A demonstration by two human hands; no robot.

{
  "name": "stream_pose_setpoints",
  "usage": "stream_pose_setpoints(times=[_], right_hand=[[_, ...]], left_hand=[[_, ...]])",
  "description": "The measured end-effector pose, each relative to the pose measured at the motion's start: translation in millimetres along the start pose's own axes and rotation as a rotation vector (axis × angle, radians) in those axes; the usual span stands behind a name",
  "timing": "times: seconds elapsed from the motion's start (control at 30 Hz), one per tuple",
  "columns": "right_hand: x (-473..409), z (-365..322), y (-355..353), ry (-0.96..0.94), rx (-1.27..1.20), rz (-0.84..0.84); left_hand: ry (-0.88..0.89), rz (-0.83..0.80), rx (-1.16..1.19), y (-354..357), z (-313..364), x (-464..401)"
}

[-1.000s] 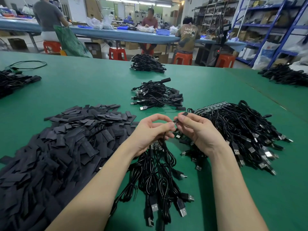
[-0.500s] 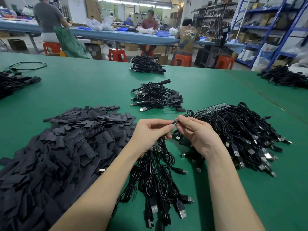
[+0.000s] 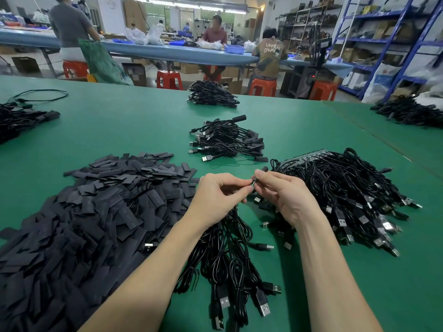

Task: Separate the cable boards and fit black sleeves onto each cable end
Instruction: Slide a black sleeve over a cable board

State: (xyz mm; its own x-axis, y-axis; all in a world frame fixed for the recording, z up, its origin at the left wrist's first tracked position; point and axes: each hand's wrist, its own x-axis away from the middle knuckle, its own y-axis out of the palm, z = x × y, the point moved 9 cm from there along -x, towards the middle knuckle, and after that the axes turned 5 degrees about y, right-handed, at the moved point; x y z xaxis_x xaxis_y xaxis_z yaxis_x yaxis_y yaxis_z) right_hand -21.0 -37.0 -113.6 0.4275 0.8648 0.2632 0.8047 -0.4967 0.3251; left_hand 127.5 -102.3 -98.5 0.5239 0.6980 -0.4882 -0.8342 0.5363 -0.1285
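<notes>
At the left edge of the green surface (image 3: 100, 130) lies one dark cable pile (image 3: 21, 118), and toward the near left corner one heap of flat black sleeves (image 3: 96, 212), too many for us to count. Our left hand (image 3: 217, 196) pinches a cable end (image 3: 251, 185) above the middle of the surface, with a bundle of cables (image 3: 230, 257) hanging from under it. If that pinch loosens, we judge the bundle could drop and tangle. Our right hand (image 3: 285, 195) pinches a sleeve (image 3: 260, 173) right at that end; a skewed push could crumple it or leave the board bare. Whether it is on yet, we cannot tell. Beyond the hands sit two smaller piles, the sleeved cables (image 3: 227, 142) and a far pile (image 3: 211, 94). Rightward lie one large unfinished pile (image 3: 347, 190), whose loops could snag our right wrist, and one pile at the right edge (image 3: 407, 111). We count five resting cable piles in all.
</notes>
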Motion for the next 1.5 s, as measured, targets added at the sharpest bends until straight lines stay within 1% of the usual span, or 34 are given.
stream_pose_setpoints(times=[0.1,0.27,0.4,0.57,0.9,1.03,1.2,1.33,1.4,1.5], right_hand=[[0.4,-0.9,0.9,-0.011,-0.026,-0.011],[0.3,-0.1,4.2,0.01,-0.072,-0.03],[1.5,0.8,2.9,0.038,-0.069,-0.067],[1.3,1.0,5.7,0.013,-0.072,-0.067],[6.3,-0.3,10.0,0.005,-0.021,-0.134],[9.8,-3.5,13.1,0.003,-0.015,-0.168],[13.3,-4.2,20.0,-0.007,0.016,-0.219],[15.6,-3.7,23.1,-0.007,0.056,-0.252],[15.4,-3.8,23.0,-0.012,0.034,-0.251],[14.1,-5.2,23.3,-0.029,-0.027,-0.236]], left_hand=[[-0.013,0.008,0.007,-0.2,-0.5,-0.7],[-0.029,0.076,0.075,-5.4,-1.9,-2.4],[-0.034,0.047,0.105,-4.0,-2.6,-2.3],[-0.026,0.022,0.141,-1.0,-1.1,-1.9],[-0.038,0.002,0.134,0.0,-3.6,1.0],[-0.045,0.0,0.196,0.1,-1.4,-1.1],[-0.123,-0.013,0.329,1.3,-4.5,-3.2],[-0.132,-0.026,0.333,2.6,-2.6,-2.6],[-0.136,-0.028,0.353,3.4,-1.8,-2.9],[-0.158,-0.035,0.45,5.2,0.9,-2.6]])
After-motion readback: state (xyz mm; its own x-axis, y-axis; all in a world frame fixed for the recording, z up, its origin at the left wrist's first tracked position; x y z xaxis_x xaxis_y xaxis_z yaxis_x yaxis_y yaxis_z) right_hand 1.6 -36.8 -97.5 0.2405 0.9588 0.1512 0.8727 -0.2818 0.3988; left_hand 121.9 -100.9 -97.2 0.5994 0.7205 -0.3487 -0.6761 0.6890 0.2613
